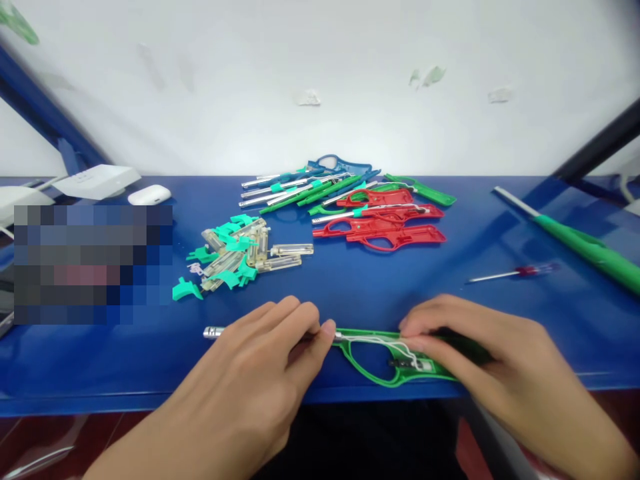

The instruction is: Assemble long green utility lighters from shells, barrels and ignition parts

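A green lighter shell (367, 381) lies open side up near the table's front edge, with white wires (385, 341) and a small black part inside. My left hand (260, 363) is closed round the metal tube (213, 332) where it meets the shell; the tube's slotted tip sticks out to the left. Thumb and fingers of my right hand (465, 340) pinch the upper edge of the shell's handle, beside the wires. Part of the handle is hidden under that hand.
Clear fuel tanks (257, 247) and teal triggers (185, 289) are piled at centre left. Red shells (395, 235) and blue and green ones lie behind. A screwdriver (515, 273) and a green lighter (585, 250) are right; a white case (149, 195) is left.
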`<state>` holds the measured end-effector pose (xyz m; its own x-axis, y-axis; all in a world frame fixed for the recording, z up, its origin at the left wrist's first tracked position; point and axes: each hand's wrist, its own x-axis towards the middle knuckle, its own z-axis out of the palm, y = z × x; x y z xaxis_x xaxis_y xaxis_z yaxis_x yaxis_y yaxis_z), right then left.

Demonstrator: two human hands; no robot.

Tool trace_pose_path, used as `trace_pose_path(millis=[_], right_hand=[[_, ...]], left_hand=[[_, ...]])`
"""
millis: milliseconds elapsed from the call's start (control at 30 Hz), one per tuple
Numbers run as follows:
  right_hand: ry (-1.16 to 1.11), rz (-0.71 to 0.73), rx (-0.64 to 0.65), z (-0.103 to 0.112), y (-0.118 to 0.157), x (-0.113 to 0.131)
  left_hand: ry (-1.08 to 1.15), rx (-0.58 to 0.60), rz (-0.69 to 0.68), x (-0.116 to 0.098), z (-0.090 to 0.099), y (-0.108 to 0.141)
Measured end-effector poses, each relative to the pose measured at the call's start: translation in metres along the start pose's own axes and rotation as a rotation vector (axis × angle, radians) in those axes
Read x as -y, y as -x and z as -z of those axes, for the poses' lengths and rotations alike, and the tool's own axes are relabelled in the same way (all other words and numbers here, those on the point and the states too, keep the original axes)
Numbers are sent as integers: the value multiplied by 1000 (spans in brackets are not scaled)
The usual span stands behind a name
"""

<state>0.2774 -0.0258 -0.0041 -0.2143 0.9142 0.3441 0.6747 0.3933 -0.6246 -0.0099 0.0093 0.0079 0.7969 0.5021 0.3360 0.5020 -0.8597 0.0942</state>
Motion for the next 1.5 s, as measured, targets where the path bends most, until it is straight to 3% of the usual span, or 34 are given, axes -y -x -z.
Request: trace_pose_path(millis=[700, 1167, 1500], right_hand=[[6, 0, -31, -1, 4, -2], [6, 3, -54, -2, 2, -2], [-8, -5, -54, -3, 3, -2]], left_hand=[[171, -2, 100, 8, -5, 9], [339, 93, 281, 7, -2, 10], [370, 123, 312, 4, -5, 13]])
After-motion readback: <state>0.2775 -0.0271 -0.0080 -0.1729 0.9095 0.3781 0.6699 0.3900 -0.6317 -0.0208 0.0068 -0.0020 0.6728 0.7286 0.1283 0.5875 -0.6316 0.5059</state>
